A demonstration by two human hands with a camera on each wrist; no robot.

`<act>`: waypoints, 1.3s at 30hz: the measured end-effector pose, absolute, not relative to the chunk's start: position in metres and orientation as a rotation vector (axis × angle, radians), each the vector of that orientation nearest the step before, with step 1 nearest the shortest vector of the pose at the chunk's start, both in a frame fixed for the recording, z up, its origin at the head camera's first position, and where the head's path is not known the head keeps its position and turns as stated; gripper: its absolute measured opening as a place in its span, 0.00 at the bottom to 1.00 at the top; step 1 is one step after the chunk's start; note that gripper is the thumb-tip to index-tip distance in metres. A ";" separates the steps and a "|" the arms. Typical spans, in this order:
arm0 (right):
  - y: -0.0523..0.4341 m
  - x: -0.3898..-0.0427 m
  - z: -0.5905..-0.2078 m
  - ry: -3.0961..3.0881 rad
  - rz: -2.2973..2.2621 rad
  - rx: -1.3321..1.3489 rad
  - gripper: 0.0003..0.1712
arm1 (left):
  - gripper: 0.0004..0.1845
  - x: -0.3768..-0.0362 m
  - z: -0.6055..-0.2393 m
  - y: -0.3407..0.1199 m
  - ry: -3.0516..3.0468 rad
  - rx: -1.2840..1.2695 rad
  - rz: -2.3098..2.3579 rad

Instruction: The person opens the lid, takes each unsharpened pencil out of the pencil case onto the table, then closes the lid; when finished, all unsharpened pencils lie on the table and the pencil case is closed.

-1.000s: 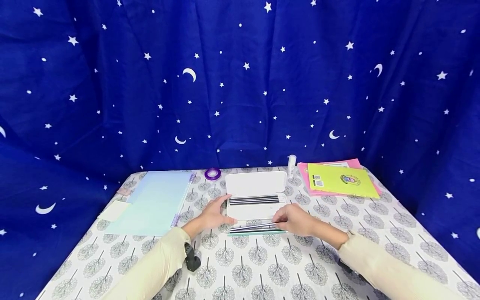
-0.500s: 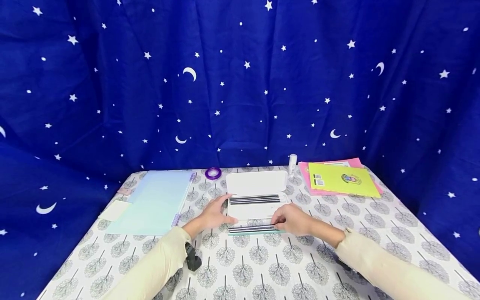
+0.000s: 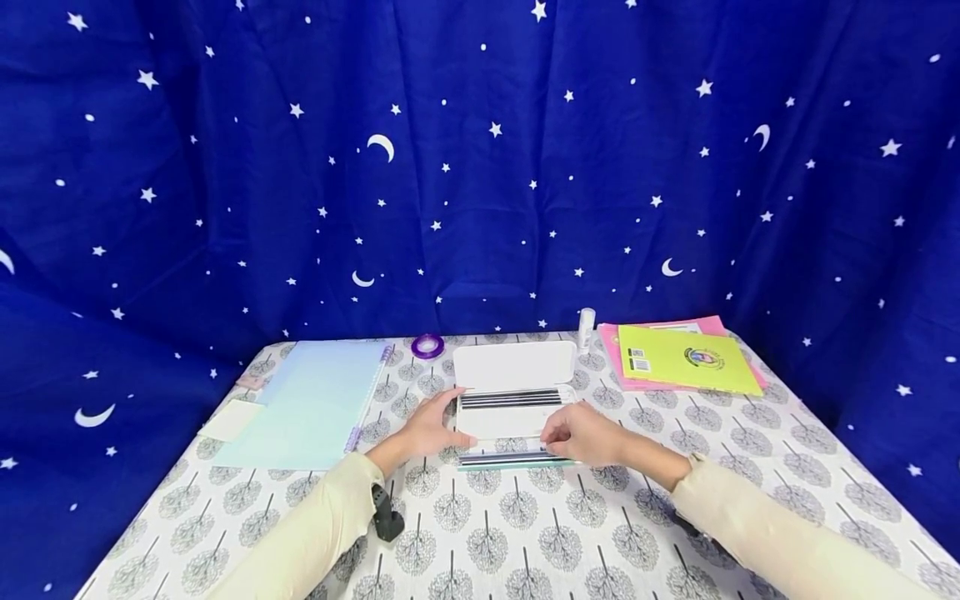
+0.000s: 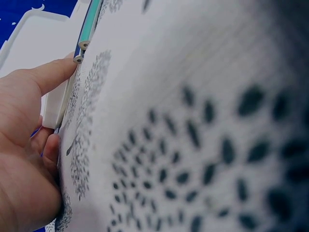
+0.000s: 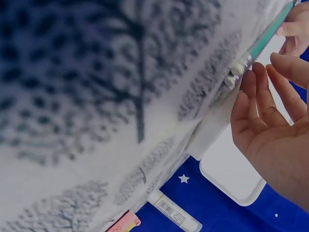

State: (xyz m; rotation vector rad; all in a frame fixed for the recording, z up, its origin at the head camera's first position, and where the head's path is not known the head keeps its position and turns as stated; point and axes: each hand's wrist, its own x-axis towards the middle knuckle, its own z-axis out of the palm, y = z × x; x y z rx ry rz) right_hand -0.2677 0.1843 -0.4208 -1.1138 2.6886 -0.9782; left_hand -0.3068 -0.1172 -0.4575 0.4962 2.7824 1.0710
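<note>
A white pencil case (image 3: pixel 513 365) lies open mid-table, with several dark pencils (image 3: pixel 510 399) in its tray. More pencils (image 3: pixel 498 457) lie in a row on the cloth just in front of it, a teal one (image 3: pixel 510 467) nearest me. My left hand (image 3: pixel 429 429) rests against the case's left end, its thumb (image 4: pixel 50 72) straight along the case's edge (image 4: pixel 34 38). My right hand (image 3: pixel 581 436) lies over the right part of the loose pencils. Its fingers (image 5: pixel 256 82) are fairly straight and touch the pencil ends (image 5: pixel 237 69).
A pale blue binder (image 3: pixel 311 400) and a cream note pad (image 3: pixel 228 421) lie at the left, and a purple tape roll (image 3: pixel 427 345) sits behind. A glue stick (image 3: pixel 586 327) stands by yellow and pink booklets (image 3: pixel 686 360) at the right. The tree-print cloth (image 3: pixel 525 533) covers the table.
My right hand has slid a little to the left along the loose pencils and closer to the case. The left hand has stayed at the case's end.
</note>
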 end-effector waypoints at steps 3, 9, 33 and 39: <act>0.184 -0.272 -0.416 2.709 -1.000 -1.098 0.04 | 0.55 -0.306 -0.456 -0.117 2.782 0.490 1.079; 0.182 -0.283 -0.408 2.773 -1.000 -1.065 0.06 | 0.54 -0.306 -0.454 -0.118 2.784 0.487 1.075; 0.183 -0.318 -0.424 2.990 -0.864 -0.813 0.11 | 0.54 -0.307 -0.458 -0.117 2.777 0.484 1.091; 0.182 -0.324 -0.426 2.987 -0.783 -0.827 0.09 | 0.54 -0.307 -0.458 -0.117 2.773 0.476 1.106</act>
